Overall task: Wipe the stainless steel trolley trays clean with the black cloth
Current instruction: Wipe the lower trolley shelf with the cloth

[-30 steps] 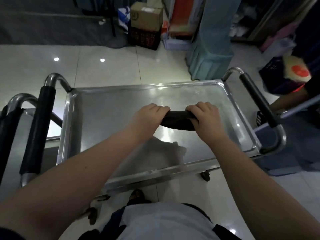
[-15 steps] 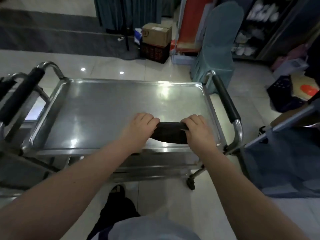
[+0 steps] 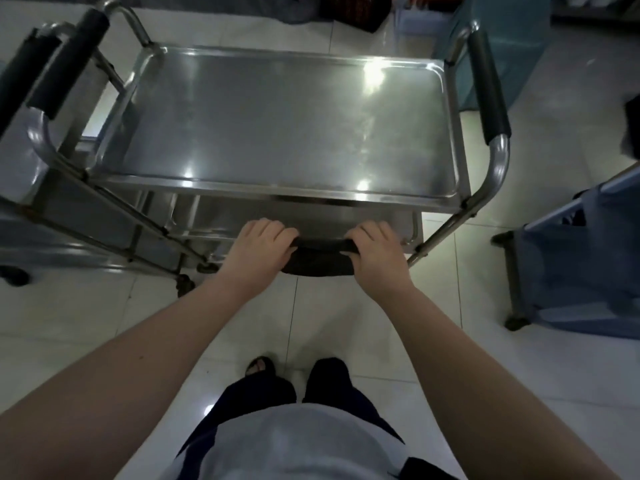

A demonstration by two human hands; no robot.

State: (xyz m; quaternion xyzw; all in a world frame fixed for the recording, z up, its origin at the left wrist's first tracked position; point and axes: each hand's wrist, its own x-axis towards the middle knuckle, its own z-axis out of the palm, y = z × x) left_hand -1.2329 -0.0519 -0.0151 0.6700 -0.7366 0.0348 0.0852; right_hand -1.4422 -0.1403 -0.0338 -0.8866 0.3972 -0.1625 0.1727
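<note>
Head view, looking steeply down. Shows a stainless steel trolley (image 3: 500, 164) across the upper half of the frame, with the top tray (image 3: 284, 119) bare and shiny and with bright light spots at its upper right corner and along its lower rim. Carries a black padded handle (image 3: 488, 84) at the right end and a similar one at the left.

Holds the black cloth (image 3: 320, 261) at the centre of the frame, just below the near rim of the top tray and in front of the lower tray (image 3: 322, 220). Cannot tell if cloth and lower tray touch. Grips the left end with the left hand (image 3: 258, 249) and the right end with the right hand (image 3: 375, 261), fingers curled over the top edge, cloth stretched between the hands.

Shows also a second trolley (image 3: 20, 161) at the left edge, a blue fabric cart (image 3: 581, 271) at the right, and white floor tiles (image 3: 104, 306) below.
</note>
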